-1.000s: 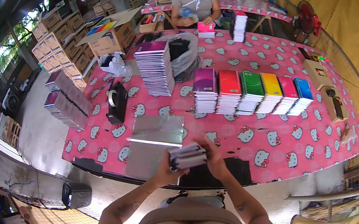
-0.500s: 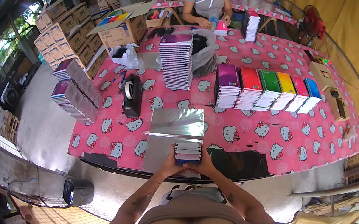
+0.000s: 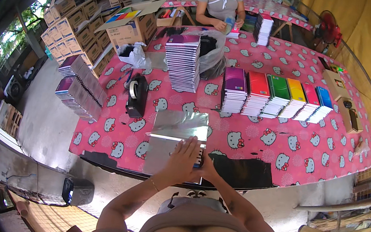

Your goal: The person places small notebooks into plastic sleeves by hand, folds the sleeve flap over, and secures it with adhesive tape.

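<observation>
A small stack of spiral notebooks (image 3: 199, 158) sits at the table's near edge, mostly hidden under my hands. Across the top of the stack my left hand (image 3: 183, 156) lies flat with its fingers stretched out. My right hand (image 3: 208, 168) grips the stack's right side; its fingertips are partly hidden. Beneath and beyond the stack are shiny clear plastic sheets (image 3: 179, 122), spread on the pink patterned table cover. To the left of the sheets stands a black tape dispenser (image 3: 136, 99) with a roll in it.
Colour-sorted notebook piles (image 3: 258, 95) stand in a row at right. A tall purple notebook stack (image 3: 181, 65) rises beside a plastic bag (image 3: 213, 55). More wrapped stacks (image 3: 79, 88) line the left edge. Opposite, a co-worker (image 3: 220, 6) handles a pink notebook. Cardboard boxes (image 3: 131, 28) fill the far left.
My left hand has moved from the stack's left side to lie flat across its top. The right hand stays at the right side. The view has shifted slightly.
</observation>
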`<state>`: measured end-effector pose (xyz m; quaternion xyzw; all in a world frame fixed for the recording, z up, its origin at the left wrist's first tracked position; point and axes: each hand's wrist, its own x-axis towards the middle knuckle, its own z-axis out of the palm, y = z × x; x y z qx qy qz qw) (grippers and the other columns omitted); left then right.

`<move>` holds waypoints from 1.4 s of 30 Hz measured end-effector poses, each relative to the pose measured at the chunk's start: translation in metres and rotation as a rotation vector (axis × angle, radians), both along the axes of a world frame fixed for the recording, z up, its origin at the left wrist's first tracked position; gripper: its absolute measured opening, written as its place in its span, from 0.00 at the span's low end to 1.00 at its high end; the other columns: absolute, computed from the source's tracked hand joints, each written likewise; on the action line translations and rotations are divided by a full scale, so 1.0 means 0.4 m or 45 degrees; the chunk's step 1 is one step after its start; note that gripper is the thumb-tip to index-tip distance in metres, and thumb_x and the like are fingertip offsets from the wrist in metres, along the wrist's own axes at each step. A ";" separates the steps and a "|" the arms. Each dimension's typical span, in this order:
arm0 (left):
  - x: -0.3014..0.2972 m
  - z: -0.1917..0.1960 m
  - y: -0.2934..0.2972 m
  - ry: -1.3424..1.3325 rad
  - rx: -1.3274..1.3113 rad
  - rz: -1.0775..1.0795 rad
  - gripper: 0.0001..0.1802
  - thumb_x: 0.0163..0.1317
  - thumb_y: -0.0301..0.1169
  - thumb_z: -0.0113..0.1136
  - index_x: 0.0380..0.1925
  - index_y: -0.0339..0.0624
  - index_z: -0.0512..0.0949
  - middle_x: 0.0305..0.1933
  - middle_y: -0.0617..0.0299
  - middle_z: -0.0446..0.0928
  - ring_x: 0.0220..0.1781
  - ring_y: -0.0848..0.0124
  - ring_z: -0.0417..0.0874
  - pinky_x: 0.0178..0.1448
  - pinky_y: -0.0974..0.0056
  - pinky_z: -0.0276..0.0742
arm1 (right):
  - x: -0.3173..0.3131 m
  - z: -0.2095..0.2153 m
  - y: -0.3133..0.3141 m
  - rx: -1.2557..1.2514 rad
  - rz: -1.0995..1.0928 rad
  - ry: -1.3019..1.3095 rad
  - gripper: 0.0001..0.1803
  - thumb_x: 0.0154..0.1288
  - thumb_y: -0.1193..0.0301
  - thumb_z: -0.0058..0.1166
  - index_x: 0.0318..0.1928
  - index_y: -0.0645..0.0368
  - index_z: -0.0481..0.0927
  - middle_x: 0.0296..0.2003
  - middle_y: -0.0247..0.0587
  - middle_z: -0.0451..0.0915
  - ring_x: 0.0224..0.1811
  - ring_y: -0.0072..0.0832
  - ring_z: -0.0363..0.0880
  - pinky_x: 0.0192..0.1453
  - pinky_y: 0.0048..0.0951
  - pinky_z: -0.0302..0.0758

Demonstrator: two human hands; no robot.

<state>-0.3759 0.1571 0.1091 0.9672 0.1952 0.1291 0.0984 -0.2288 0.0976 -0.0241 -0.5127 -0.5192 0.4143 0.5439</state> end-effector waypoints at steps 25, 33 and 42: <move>-0.163 -0.153 0.119 -0.839 -1.330 0.105 0.51 0.47 0.23 0.75 0.70 0.41 0.56 0.61 0.55 0.69 0.64 0.63 0.72 0.67 0.59 0.71 | -0.061 0.022 0.023 -0.156 -0.050 -0.142 0.56 0.43 0.66 0.82 0.69 0.57 0.55 0.58 0.50 0.75 0.61 0.40 0.77 0.65 0.39 0.73; -0.146 -0.198 0.133 -0.737 -1.586 0.083 0.46 0.48 0.23 0.76 0.64 0.45 0.58 0.57 0.58 0.70 0.61 0.67 0.74 0.64 0.60 0.73 | -0.055 0.124 0.011 0.086 0.031 -0.132 0.57 0.46 0.69 0.79 0.70 0.55 0.51 0.59 0.51 0.74 0.62 0.41 0.76 0.65 0.41 0.73; -0.117 0.049 0.134 -0.306 -0.141 -0.003 0.48 0.56 0.51 0.70 0.65 0.29 0.60 0.60 0.42 0.69 0.68 0.50 0.69 0.72 0.43 0.62 | -0.043 0.033 0.046 0.011 -0.060 -0.104 0.49 0.48 0.66 0.78 0.65 0.58 0.58 0.54 0.51 0.76 0.56 0.42 0.79 0.60 0.40 0.75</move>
